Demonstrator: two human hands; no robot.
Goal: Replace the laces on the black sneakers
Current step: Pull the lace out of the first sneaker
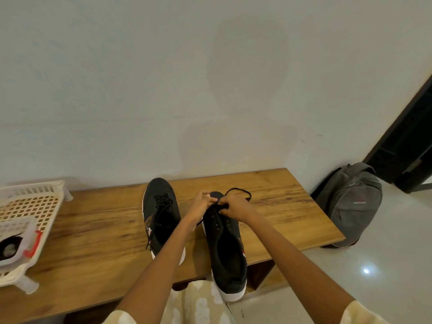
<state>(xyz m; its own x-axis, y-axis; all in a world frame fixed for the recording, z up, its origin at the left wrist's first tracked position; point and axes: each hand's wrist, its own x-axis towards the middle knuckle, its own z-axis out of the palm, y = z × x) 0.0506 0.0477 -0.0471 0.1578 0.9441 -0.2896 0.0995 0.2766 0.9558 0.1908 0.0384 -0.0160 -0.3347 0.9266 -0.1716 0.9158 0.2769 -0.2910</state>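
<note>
- Two black sneakers are seen on a wooden bench [268, 206], toes toward the wall.
- Left sneaker [161, 213] is laced; its lace ends trail loose down the side. It is not touched by either hand.
- Right sneaker [224, 244] shows bare eyelets along most of its opening; its heel overhangs the bench's near edge.
- A black lace [240, 191] is seen looping out over the bench just beyond the right sneaker's toe.
- Step in hand, as judged: the lace is being worked at the lowest eyelets of the right sneaker. Whether it is being fed in or pulled out cannot be told.
- Left hand [202, 202] is curled at the toe end of the right sneaker, fingertips pinched close; it appears to grasp the shoe's front or the lace there, which of the two cannot be told.
- Right hand [233, 204] is curled, fingers pinched on the lace just beside the left hand.
- Next move, as judged: the lace tip must be lined up with one small eyelet while the shoe is steadied; slack in the loop would need taking up evenly.
- A plastic basket [35, 206] sits at the bench's left end; a grey backpack [350, 202] stands on the floor to the right.
</note>
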